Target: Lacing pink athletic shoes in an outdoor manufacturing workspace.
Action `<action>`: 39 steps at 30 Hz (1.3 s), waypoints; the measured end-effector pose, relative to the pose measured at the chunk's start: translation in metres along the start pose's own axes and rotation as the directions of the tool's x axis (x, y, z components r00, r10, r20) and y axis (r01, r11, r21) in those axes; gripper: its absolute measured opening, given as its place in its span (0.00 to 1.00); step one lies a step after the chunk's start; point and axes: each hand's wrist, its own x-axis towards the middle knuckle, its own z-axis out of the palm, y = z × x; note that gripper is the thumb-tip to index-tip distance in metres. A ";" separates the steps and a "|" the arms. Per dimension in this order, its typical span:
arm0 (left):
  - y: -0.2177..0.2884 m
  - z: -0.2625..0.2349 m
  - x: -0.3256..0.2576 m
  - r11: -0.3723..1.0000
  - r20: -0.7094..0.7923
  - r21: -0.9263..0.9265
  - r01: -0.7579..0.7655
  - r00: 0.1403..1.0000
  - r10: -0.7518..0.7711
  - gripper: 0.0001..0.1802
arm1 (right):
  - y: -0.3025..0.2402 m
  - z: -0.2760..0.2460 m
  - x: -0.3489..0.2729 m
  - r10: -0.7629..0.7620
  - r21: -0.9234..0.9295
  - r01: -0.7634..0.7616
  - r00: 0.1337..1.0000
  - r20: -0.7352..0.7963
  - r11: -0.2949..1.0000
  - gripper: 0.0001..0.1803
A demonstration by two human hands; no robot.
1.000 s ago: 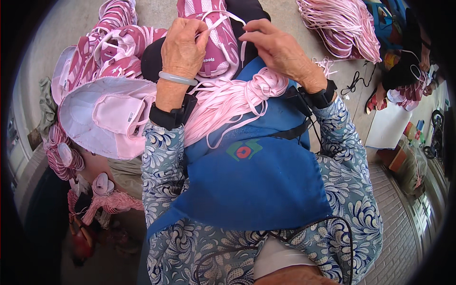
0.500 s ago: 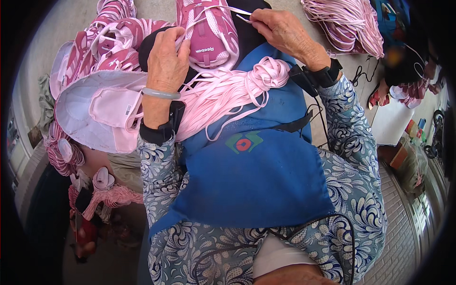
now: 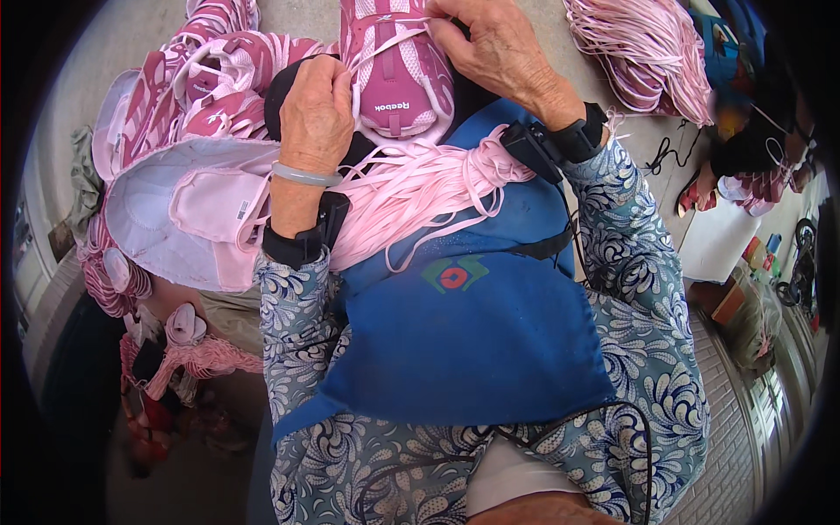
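A pink and white sneaker upper (image 3: pixel 404 79) lies across my lap at the top of the view, its toe end toward me. A thin pale pink shoelace (image 3: pixel 398 39) crosses it. My right hand (image 3: pixel 503 57) pinches that lace at the upper's right side, fingers closed. On the other side my left hand (image 3: pixel 315 114) is closed against the upper's left edge; its fingertips are tucked out of sight, so what they hold is hidden. Below both hands, a knotted bundle of pink laces (image 3: pixel 420 184) rests on my blue apron (image 3: pixel 472 350).
More pink sneaker uppers (image 3: pixel 219 74) are heaped at the far left. A pale, curved lined piece (image 3: pixel 140 219) lies beside my left wrist. Another large lace bundle (image 3: pixel 643 57) is at the far right, near a black cord (image 3: pixel 669 156). A white board (image 3: pixel 722 241) stands farther right.
My right hand has moved left, closer to the upper, and the lace stretch has shortened. My left hand has shifted slightly down and right. The upper sits a little lower in view.
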 end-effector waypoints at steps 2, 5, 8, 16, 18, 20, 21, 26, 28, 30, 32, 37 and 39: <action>-0.002 0.001 0.000 1.000 -0.012 -0.006 0.031 0.999 -0.031 0.04 | -0.002 0.009 0.005 -0.006 -0.002 0.006 1.000 -0.028 1.000 0.02; -0.002 0.004 0.000 0.996 -0.011 -0.027 0.088 0.996 -0.088 0.05 | 0.007 0.021 0.004 0.030 0.030 -0.030 0.999 0.024 0.999 0.03; 0.001 0.005 0.002 0.961 0.027 -0.134 0.242 0.970 -0.241 0.07 | 0.012 0.021 0.002 0.041 0.085 -0.048 0.995 0.086 0.995 0.05; -0.001 0.010 -0.002 0.982 -0.012 -0.100 0.162 0.986 -0.164 0.10 | 0.008 0.017 -0.014 0.144 -0.035 -0.140 0.976 0.161 0.990 0.11; 0.002 0.010 -0.003 0.948 0.039 -0.192 0.255 0.967 -0.252 0.09 | 0.007 0.018 -0.016 0.162 -0.078 -0.150 0.972 0.168 0.986 0.11; 0.001 0.011 -0.003 0.920 0.066 -0.229 0.318 0.948 -0.312 0.08 | 0.014 0.023 -0.019 0.125 -0.099 -0.110 0.979 0.159 0.989 0.11; 0.005 0.006 0.000 0.897 0.080 -0.256 0.359 0.933 -0.351 0.08 | 0.013 0.019 -0.014 0.075 -0.123 -0.060 0.989 0.127 0.991 0.11; 0.016 0.002 0.011 0.825 -0.117 -0.513 0.237 0.933 -0.340 0.07 | 0.008 0.011 -0.002 0.146 -0.118 -0.128 0.976 0.164 0.985 0.12; 0.019 -0.002 0.018 0.711 -0.158 -0.684 0.167 0.917 -0.367 0.08 | 0.009 0.013 -0.001 0.184 -0.125 -0.160 0.960 0.209 0.979 0.12; 0.013 -0.002 0.024 0.845 -0.202 -0.509 0.162 0.932 -0.301 0.08 | 0.011 0.015 0.002 0.218 -0.108 -0.197 0.941 0.259 0.975 0.13; 0.008 0.006 0.030 0.921 -0.217 -0.354 0.164 0.943 -0.251 0.09 | 0.010 0.015 0.008 0.251 -0.075 -0.239 0.919 0.306 0.968 0.14; 0.003 0.026 0.031 0.866 0.090 -0.283 0.412 0.910 -0.404 0.15 | 0.017 0.011 0.014 0.324 -0.032 -0.344 0.843 0.429 0.938 0.14; -0.004 0.028 0.029 0.739 0.227 -0.401 0.542 0.840 -0.493 0.16 | 0.016 0.007 0.011 0.405 0.079 -0.504 0.768 0.495 0.860 0.14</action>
